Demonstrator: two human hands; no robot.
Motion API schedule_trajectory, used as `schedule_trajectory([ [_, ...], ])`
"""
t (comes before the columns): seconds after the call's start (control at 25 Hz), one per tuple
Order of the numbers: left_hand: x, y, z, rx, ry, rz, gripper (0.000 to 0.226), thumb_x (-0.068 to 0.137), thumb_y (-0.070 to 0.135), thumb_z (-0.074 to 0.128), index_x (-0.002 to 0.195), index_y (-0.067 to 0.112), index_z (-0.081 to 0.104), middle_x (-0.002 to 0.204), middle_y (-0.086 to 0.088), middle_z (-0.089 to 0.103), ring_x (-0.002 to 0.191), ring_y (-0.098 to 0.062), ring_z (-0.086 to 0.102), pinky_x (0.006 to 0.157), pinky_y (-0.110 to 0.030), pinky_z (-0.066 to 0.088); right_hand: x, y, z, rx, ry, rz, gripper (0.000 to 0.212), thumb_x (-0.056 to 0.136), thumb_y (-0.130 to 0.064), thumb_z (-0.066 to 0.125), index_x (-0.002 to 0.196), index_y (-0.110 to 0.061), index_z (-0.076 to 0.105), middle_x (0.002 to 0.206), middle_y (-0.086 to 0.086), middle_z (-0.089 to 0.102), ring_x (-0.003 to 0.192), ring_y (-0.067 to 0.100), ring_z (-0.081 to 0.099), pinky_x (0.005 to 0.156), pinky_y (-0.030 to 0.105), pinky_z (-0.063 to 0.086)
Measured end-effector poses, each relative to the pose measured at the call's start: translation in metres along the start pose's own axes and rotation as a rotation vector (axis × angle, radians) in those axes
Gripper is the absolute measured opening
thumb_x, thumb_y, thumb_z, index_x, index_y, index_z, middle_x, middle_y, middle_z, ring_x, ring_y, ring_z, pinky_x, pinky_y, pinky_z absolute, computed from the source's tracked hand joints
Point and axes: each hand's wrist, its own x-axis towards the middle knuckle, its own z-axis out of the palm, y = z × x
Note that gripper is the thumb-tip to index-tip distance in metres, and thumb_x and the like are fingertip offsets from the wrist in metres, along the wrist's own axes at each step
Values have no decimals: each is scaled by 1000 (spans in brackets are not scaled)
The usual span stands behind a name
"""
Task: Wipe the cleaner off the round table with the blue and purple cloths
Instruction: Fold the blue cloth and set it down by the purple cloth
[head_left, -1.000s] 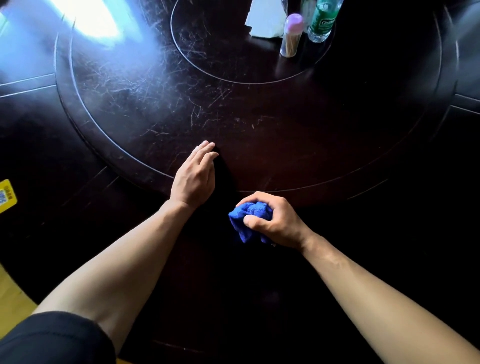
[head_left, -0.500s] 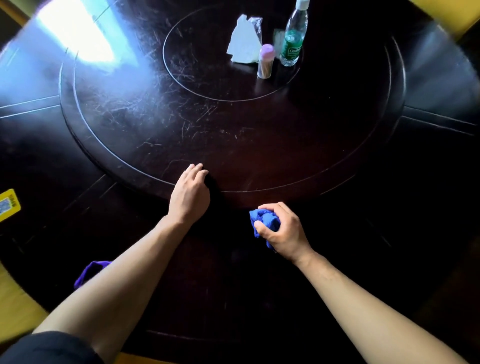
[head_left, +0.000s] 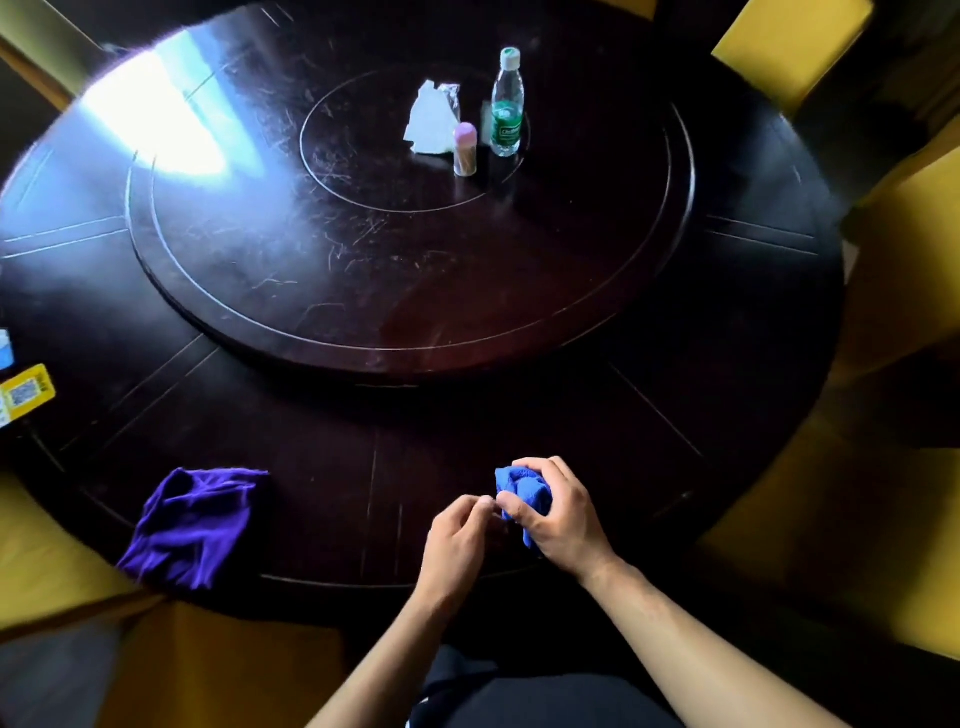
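Observation:
The dark round table (head_left: 727, 395) fills the view, with a raised turntable (head_left: 363, 291) in its middle. My right hand (head_left: 558, 512) is closed around a bunched blue cloth (head_left: 519, 488) just above the near rim. My left hand (head_left: 457, 540) sits right beside it, fingers curled, fingertips touching the cloth's left edge. A purple cloth (head_left: 192, 525) lies crumpled on the near left rim, apart from both hands. No cleaner is visible on the wood.
A clear bottle with a green label (head_left: 506, 104), a pink-capped toothpick holder (head_left: 465, 150) and a white tissue pack (head_left: 431, 119) stand at the turntable's centre. A yellow card (head_left: 26, 392) lies at the left edge. Yellow chairs (head_left: 789, 47) ring the table.
My left hand has left the turntable's edge and come back next to my right hand at the blue cloth. The view has pulled back, showing the purple cloth and the whole table.

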Motion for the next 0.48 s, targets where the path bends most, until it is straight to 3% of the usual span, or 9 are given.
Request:
schedule_trajectory([
  [0.12, -41, -3, 31, -176, 18, -89, 33, 104, 25, 53, 91, 8, 78, 89, -16, 78, 94, -40, 73, 92, -53, 57, -39, 6, -26, -44, -108, 7, 73, 75, -80, 58, 125, -27, 59, 116, -13, 55, 113, 3, 55, 95, 20, 46],
  [0.24, -74, -17, 58, -282, -4, -153, 36, 103, 33, 54, 101, 7, 79, 99, -20, 77, 101, -40, 73, 95, -51, 56, -77, 18, -48, -96, -251, -7, 89, 76, -90, 37, 136, -25, 53, 121, -13, 50, 120, 5, 46, 105, 24, 39],
  [0.36, -105, -34, 82, -248, 15, -150, 34, 96, 41, 64, 101, 11, 79, 100, -17, 78, 98, -34, 74, 91, -48, 57, -109, 33, -61, -137, -330, 13, 86, 82, -80, 29, 142, -22, 49, 124, -7, 47, 121, 11, 40, 111, 31, 33],
  [0.48, -138, -49, 105, -288, 96, -187, 20, 90, 27, 74, 97, 8, 74, 87, -9, 77, 82, -22, 72, 78, -40, 57, -138, 46, -75, -168, -424, -80, 80, 85, -56, 21, 147, -10, 45, 131, 5, 47, 119, 21, 39, 109, 28, 28],
])
